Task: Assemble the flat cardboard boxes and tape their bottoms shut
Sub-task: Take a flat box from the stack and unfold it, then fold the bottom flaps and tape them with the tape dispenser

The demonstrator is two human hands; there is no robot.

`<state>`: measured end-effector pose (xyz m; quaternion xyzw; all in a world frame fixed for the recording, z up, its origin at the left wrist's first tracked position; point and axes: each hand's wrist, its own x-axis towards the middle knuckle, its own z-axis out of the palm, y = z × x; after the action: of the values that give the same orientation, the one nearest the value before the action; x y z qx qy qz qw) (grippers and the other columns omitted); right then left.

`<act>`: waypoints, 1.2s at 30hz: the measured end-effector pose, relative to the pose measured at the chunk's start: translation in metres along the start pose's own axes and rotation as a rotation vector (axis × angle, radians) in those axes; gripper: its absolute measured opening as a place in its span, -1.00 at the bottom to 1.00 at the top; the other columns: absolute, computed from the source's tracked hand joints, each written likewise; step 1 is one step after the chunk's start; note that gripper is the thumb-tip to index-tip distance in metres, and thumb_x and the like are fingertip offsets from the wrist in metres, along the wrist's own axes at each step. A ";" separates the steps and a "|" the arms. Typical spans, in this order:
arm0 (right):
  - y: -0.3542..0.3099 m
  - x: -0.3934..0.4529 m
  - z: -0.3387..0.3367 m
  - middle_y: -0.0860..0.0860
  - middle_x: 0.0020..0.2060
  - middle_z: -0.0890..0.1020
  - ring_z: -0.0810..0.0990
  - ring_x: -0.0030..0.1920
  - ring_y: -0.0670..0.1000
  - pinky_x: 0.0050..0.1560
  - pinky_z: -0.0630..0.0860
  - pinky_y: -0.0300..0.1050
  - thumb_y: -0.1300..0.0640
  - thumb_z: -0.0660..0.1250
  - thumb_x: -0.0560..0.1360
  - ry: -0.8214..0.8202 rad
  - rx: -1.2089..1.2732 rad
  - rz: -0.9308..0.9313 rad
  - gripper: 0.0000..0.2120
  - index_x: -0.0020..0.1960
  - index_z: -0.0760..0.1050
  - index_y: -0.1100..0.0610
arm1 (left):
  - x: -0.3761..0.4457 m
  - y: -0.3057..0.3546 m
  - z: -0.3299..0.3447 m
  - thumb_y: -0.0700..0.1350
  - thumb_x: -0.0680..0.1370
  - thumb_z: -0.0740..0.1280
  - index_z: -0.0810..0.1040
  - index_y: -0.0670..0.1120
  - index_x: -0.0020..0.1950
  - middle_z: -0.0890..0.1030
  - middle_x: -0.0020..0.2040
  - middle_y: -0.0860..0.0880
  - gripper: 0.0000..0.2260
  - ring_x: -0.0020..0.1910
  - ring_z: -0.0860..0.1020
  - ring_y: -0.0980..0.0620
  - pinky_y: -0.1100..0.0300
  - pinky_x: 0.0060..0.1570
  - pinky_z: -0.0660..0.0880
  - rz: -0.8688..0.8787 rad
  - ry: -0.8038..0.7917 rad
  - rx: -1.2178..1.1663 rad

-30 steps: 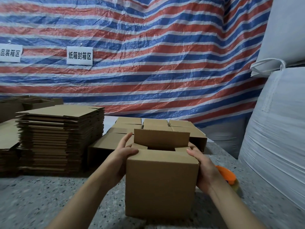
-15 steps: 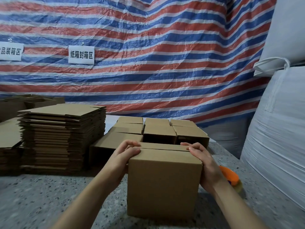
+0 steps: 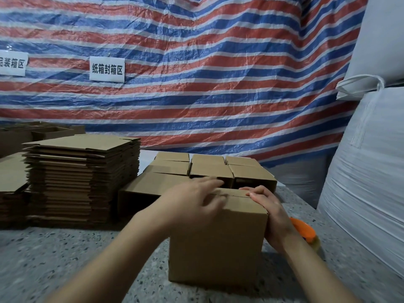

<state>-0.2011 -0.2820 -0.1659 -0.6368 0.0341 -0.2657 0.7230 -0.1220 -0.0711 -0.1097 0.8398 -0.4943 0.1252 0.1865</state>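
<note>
Nearest, one upright cardboard box (image 3: pixel 216 243) stands on the speckled tabletop (image 3: pixel 54 259), its folded flaps turned up toward the camera; by my reading this upturned face is the bottom, set this way so it can be taped. Left hand (image 3: pixel 192 200) lies flat across the near-left flap, fingers stretched out and blurred, pressing the flap down rather than gripping; its grip is wide, nothing held. Right hand (image 3: pixel 271 213) cups the box's right edge, fingers bent over the top corner onto the far flap, so this grip is holding the box; probably it steadies the box and keeps the seam (image 3: pixel 227 195) closed. The seam shows as a thin dark line between the two flaps, nearly shut, no tape on it that I can see. Just right of the box, partly hidden behind the right wrist, one orange tape dispenser (image 3: pixel 303 231) lies on the tabletop, within easy reach, likely parked there for the next step. Just behind the box, a cluster of assembled boxes (image 3: pixel 209 169) stands packed tight together; I count about six flap-topped faces in two rows, plus one larger box (image 3: pixel 144 189) to their left, though the hands hide part of the front row. To the left, one tall stack of flat boxes (image 3: pixel 83 178) waits as stock, a second lower stack (image 3: pixel 11 186) at the frame edge, and open boxes (image 3: pixel 43 132) behind, count unclear. Far back hangs a striped tarp (image 3: pixel 218 84) with two white signs (image 3: pixel 107 69); at right, two large white sacks (image 3: pixel 367 182).
</note>
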 end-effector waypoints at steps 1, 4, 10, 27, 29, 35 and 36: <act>0.001 0.001 0.000 0.16 0.17 0.61 0.58 0.09 0.19 0.10 0.50 0.11 0.04 0.35 0.43 0.000 -0.007 0.006 -0.78 -0.07 0.54 0.20 | 0.002 0.003 0.004 0.32 0.59 0.08 0.25 0.17 0.53 0.26 0.53 0.19 -0.47 0.49 0.24 0.15 0.15 0.43 0.17 0.036 -0.048 0.053; 0.000 0.004 -0.002 0.12 0.15 0.65 0.61 0.07 0.14 0.09 0.52 0.08 0.05 0.38 0.41 -0.029 0.005 0.041 -0.82 -0.11 0.59 0.16 | 0.004 0.001 0.012 0.37 0.57 0.04 0.27 0.16 0.53 0.31 0.51 0.20 -0.43 0.48 0.24 0.18 0.15 0.41 0.22 0.083 -0.027 0.161; -0.001 0.039 -0.052 0.12 -0.07 0.66 0.62 -0.06 0.03 0.07 0.54 0.01 0.06 0.24 0.65 0.217 -0.673 0.066 -0.79 -0.04 0.57 0.15 | 0.007 -0.004 0.016 0.37 0.57 0.04 0.30 0.19 0.51 0.33 0.49 0.24 -0.45 0.46 0.29 0.17 0.15 0.34 0.32 0.099 -0.016 0.147; 0.010 0.040 -0.094 -0.04 -0.31 0.67 0.64 -0.29 -0.06 -0.33 0.46 -0.20 -0.30 0.29 0.55 0.178 -1.364 0.209 -0.56 -0.10 0.56 0.09 | 0.008 -0.010 0.022 0.47 0.46 -0.16 0.27 0.22 0.51 0.33 0.47 0.29 -0.29 0.45 0.28 0.24 0.17 0.30 0.36 0.137 0.045 0.161; -0.029 0.042 -0.080 -0.02 -0.43 0.68 0.68 -0.34 -0.01 -0.35 0.46 -0.18 -0.27 0.34 0.52 0.252 -1.100 0.126 -0.55 -0.17 0.61 0.14 | 0.007 -0.010 0.023 0.48 0.43 -0.20 0.26 0.22 0.52 0.32 0.48 0.29 -0.25 0.46 0.26 0.25 0.17 0.31 0.35 0.136 0.048 0.160; -0.124 0.043 -0.031 0.08 -0.33 0.72 0.69 -0.33 0.07 -0.31 0.55 -0.10 -0.46 0.38 0.25 0.055 -0.639 0.067 -0.28 -0.04 0.62 0.20 | 0.006 -0.008 0.021 0.47 0.43 -0.20 0.25 0.21 0.53 0.31 0.49 0.26 -0.25 0.47 0.25 0.24 0.19 0.32 0.34 0.127 0.030 0.174; -0.134 0.043 -0.024 0.11 -0.33 0.70 0.67 -0.38 0.06 -0.37 0.57 -0.10 -0.46 0.40 0.22 -0.022 -0.574 0.094 -0.27 -0.03 0.63 0.20 | 0.006 -0.008 0.020 0.47 0.43 -0.18 0.26 0.21 0.53 0.31 0.49 0.26 -0.25 0.47 0.26 0.23 0.18 0.32 0.35 0.118 0.025 0.176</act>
<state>-0.2196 -0.3287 -0.0328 -0.8159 0.1297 -0.2044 0.5250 -0.1121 -0.0813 -0.1271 0.8208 -0.5274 0.1894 0.1105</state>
